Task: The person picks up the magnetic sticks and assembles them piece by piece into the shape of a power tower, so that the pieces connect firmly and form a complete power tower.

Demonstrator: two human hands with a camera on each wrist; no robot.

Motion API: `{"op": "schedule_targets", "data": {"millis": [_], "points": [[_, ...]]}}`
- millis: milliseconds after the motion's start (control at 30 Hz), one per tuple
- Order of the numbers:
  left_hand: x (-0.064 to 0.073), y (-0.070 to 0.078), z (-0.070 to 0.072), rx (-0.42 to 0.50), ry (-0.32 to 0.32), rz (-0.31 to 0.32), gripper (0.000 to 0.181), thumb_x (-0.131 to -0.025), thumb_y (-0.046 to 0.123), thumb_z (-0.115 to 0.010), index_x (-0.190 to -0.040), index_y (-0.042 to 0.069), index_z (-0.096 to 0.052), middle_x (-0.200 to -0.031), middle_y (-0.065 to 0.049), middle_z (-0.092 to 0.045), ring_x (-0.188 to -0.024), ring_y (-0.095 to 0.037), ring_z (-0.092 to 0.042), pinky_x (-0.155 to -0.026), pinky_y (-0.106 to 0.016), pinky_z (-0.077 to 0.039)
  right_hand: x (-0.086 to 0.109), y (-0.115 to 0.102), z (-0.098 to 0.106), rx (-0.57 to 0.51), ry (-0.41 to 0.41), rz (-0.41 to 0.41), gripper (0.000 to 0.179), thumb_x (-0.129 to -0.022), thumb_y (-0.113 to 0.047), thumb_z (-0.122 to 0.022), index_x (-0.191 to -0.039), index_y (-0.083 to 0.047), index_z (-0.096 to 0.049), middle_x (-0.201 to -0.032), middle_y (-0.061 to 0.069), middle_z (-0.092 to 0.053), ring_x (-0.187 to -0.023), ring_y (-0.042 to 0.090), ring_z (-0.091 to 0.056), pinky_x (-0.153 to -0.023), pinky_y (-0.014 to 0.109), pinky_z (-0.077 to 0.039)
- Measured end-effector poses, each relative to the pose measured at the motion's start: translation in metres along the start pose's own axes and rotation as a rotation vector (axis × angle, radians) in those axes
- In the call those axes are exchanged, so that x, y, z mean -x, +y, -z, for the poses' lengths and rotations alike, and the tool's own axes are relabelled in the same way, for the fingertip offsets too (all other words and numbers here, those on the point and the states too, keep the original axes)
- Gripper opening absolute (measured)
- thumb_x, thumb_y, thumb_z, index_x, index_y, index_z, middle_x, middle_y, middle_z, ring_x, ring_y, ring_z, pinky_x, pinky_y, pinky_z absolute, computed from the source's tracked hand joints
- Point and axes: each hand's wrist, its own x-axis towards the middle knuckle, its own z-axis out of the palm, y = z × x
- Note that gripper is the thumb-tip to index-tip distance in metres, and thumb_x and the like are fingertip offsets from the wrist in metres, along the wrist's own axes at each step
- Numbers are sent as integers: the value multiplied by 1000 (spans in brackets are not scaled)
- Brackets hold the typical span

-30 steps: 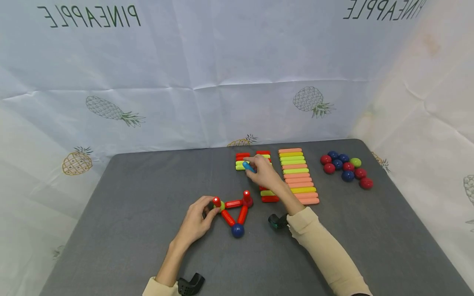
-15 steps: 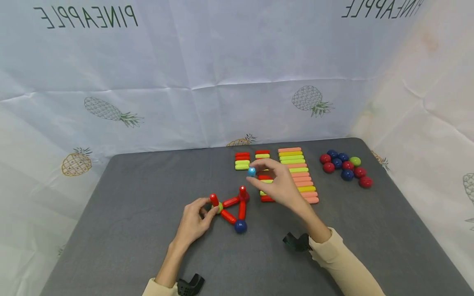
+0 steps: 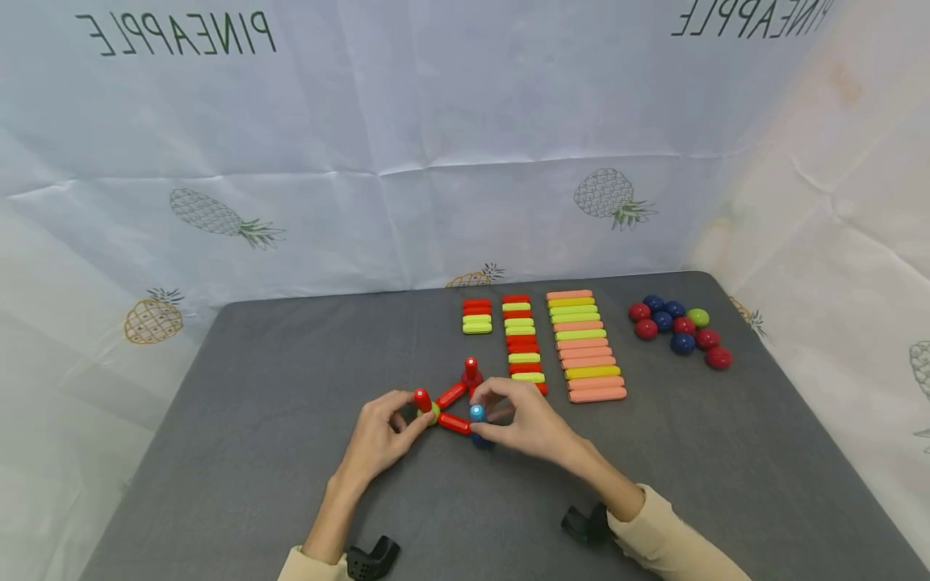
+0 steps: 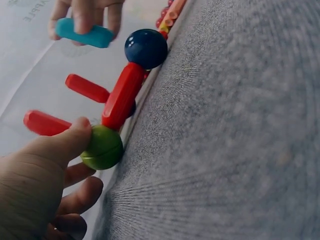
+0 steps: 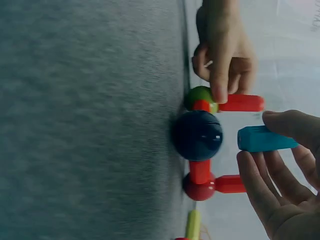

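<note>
My left hand (image 3: 381,432) pinches a green ball (image 4: 102,148), one corner of a triangle of balls and red rods on the table. One upright red rod (image 4: 47,123) stands on that ball, another (image 5: 231,184) on the red ball (image 5: 198,187) at the far corner. The dark blue ball (image 5: 197,135) forms the near corner, with a red rod (image 4: 122,97) joining it to the green one. Between thumb and fingers, my right hand (image 3: 530,420) holds a light blue rod (image 5: 265,138) upright over the dark blue ball, a small gap between them.
Behind the triangle lie a short stack of red and yellow-green rods (image 3: 477,317), a longer row of them (image 3: 520,339) and a row of longer orange, yellow and green rods (image 3: 587,347). Several loose balls (image 3: 683,326) sit back right. A cloth backdrop (image 3: 407,218) rises behind the table.
My right hand has brought the light blue rod from the rod rows toward me, over the dark blue ball, turning it upright. The triangle has swivelled slightly, its dark blue corner shifting right.
</note>
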Motion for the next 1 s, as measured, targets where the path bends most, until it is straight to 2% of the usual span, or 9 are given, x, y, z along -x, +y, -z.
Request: {"op": "schedule_targets", "data": {"millis": [267,467,600,767,1000], "points": [[0,-1,0,-38,8,-51,26,-82,19,-87,-104,12,-76,-92,-2,-74,-53,8,-44,-50,-12,-42,4,4,-4,-3,-24,-69,26,-86,-7,-82,-103,-10,-63,-93,4,-67,-90,15,-67,-81,25,-61],[1,-4,0,-33,4,-71,26,-82,17,-86,-104,10,-76,-90,-2,-72,-53,8,-44,-49,-11,-41,8,9,-6,87,-50,-129,34,-83,-8,-84,-114,-4,-71,-99,3,-70,-86,14,-66,-78,23,-60],[1,-4,1,-29,-7,-86,24,-82,16,-86,-103,9,-76,-86,-1,-70,-54,8,-42,-50,-11,-40,9,13,-7,97,-41,-138,30,-82,-9,-85,-110,-4,-75,-99,4,-73,-85,11,-67,-78,22,-60],[1,-2,3,3,-52,-56,20,-82,18,-85,-99,13,-75,-81,1,-66,-52,7,-41,-48,-14,-39,6,20,-4,74,-21,-135,27,-82,-9,-85,-107,-4,-76,-97,5,-75,-84,8,-67,-78,22,-60],[1,-1,4,55,-110,-5,15,-85,21,-84,-94,17,-73,-82,2,-67,-54,5,-45,-49,-19,-45,1,27,3,46,-7,-156,29,-83,-7,-83,-111,-2,-75,-104,8,-75,-92,16,-70,-85,29,-62]]}}
